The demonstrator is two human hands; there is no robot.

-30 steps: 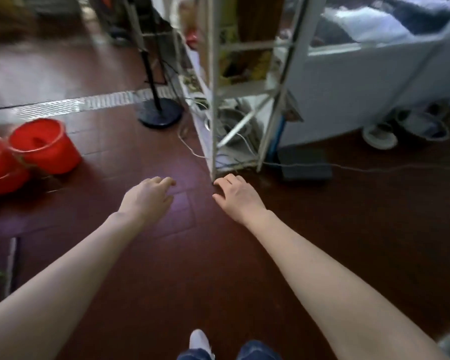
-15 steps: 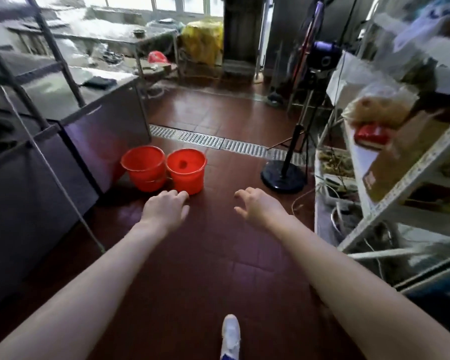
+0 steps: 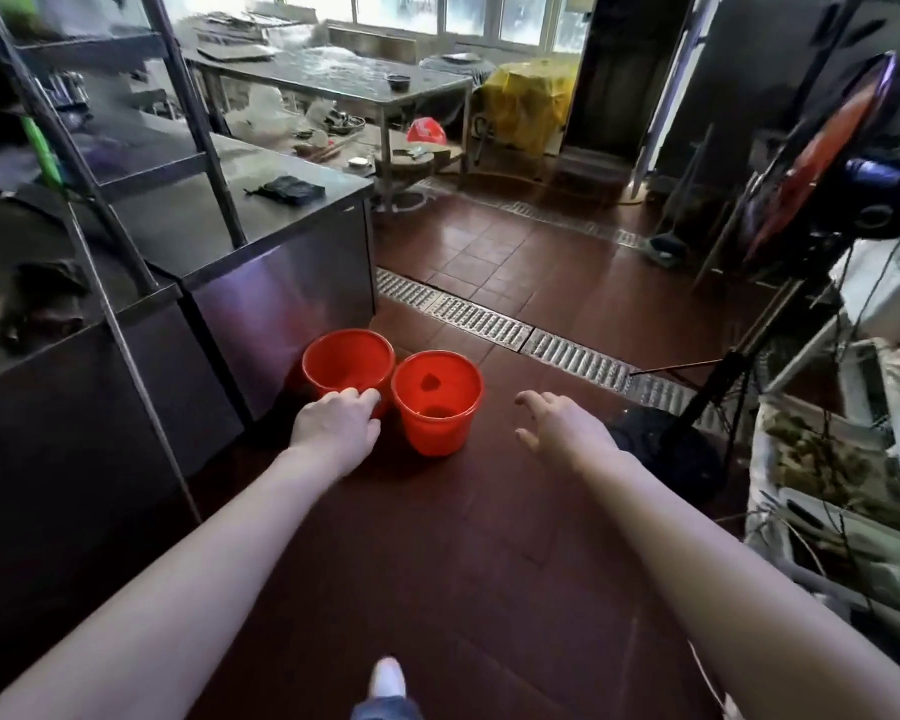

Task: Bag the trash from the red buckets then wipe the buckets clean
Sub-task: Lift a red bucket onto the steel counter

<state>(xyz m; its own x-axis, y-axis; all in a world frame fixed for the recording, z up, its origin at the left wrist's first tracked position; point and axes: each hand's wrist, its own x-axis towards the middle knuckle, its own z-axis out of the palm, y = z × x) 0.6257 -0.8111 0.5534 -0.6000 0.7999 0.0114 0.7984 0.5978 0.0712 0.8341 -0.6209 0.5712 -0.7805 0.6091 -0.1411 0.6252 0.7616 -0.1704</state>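
Fingers first: the left hand (image 3: 337,423) has its fingers (image 3: 360,395) loosely together and curled down, overlapping the near rim of the left bucket (image 3: 347,362) from this angle, though I can't tell if they actually touch it. Right hand (image 3: 562,427) is empty, its fingers (image 3: 530,400) spread apart in the air, off to the right of the right bucket (image 3: 436,401).

Going big to small from there: the steel desk (image 3: 261,241) fills the left side, with a metal rack (image 3: 126,163) standing on it and a dark cloth (image 3: 287,190) on top. The floor (image 3: 437,563) is dark red tile, with a metal drain grate (image 3: 489,321) running across behind the buckets. A fan (image 3: 822,163) on a stand is on the right. Both red buckets sit upright on the floor, side by side and touching, right at the corner of the desk. The right one has a couple of dark bits inside.
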